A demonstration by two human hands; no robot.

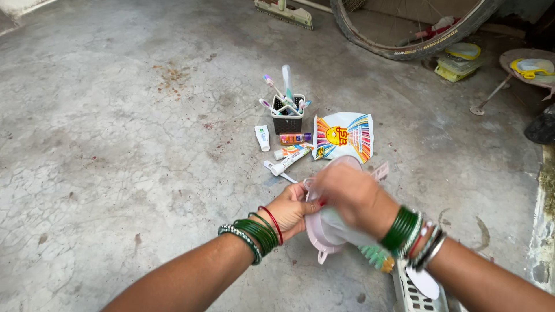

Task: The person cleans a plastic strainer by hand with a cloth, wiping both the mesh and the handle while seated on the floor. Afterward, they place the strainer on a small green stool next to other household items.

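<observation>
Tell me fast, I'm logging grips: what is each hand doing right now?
Left hand: closed on the edge of the pale pink plastic holder.
Right hand: closed over the top of the same holder, fingers curled on it.

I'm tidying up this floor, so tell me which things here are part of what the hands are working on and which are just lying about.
In hand:
- left hand and right hand, both gripping the pale pink plastic holder
- green brush just beneath it

Lying about:
- black holder with toothbrushes
- toothpaste tubes
- colourful packet
- bicycle wheel
- white slotted tray
</observation>
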